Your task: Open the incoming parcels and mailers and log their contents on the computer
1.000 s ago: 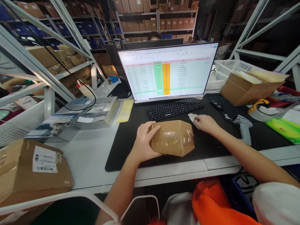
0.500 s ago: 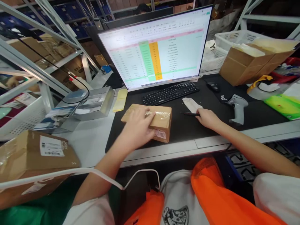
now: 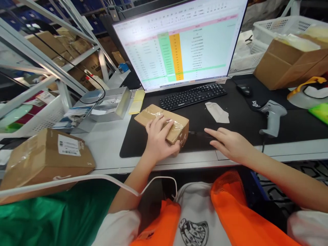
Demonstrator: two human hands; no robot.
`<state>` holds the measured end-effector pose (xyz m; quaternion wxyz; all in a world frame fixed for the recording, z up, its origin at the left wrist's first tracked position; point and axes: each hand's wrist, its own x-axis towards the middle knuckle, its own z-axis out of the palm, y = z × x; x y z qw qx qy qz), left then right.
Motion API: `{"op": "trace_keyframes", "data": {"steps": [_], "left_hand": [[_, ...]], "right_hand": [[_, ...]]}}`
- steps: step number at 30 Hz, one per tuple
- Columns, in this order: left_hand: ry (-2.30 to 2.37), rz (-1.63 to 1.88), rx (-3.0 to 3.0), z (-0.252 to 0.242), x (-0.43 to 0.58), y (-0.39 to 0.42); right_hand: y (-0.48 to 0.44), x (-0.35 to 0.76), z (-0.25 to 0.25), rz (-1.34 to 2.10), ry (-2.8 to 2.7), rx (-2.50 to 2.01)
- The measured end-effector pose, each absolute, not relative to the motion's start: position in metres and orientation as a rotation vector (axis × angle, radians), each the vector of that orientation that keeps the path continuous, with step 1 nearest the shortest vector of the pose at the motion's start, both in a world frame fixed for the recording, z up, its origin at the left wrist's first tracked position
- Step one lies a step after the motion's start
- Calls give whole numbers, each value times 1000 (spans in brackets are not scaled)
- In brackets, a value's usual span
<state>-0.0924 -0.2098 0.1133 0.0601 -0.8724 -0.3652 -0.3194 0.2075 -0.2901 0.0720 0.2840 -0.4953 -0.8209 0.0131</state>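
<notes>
Presently, my left hand (image 3: 162, 139) is gripping the taped carton (image 3: 180, 123) mid-frame, probably stiff, light, best held across its edges; my right hand (image 3: 234, 144) is hanging open.

The left hand (image 3: 161, 138) hides the small carton's (image 3: 180, 124) middle near the bench's (image 3: 105, 145) front edge; the scrawl on its end is too blurred to read; a dark slim thing (image 3: 196, 133) blends into the black mat (image 3: 238, 119) by the right hand (image 3: 232, 145), its outline unclear; the monitor's (image 3: 200, 51) top is cut off, its text too small; towards the bench's right end, the picture edge crops an open carton (image 3: 292, 66) and a green pack (image 3: 320, 112).
</notes>
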Motion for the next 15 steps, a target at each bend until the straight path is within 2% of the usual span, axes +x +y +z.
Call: {"op": "trace_keyframes", "data": {"steps": [5, 15], "left_hand": [[-1088, -936, -2600, 109, -93, -215], [-1093, -908, -2595, 108, -96, -218]], "right_hand": [[-287, 190, 80, -127, -2321, -1160], [-270, 190, 87, -187, -2330, -1059]]}}
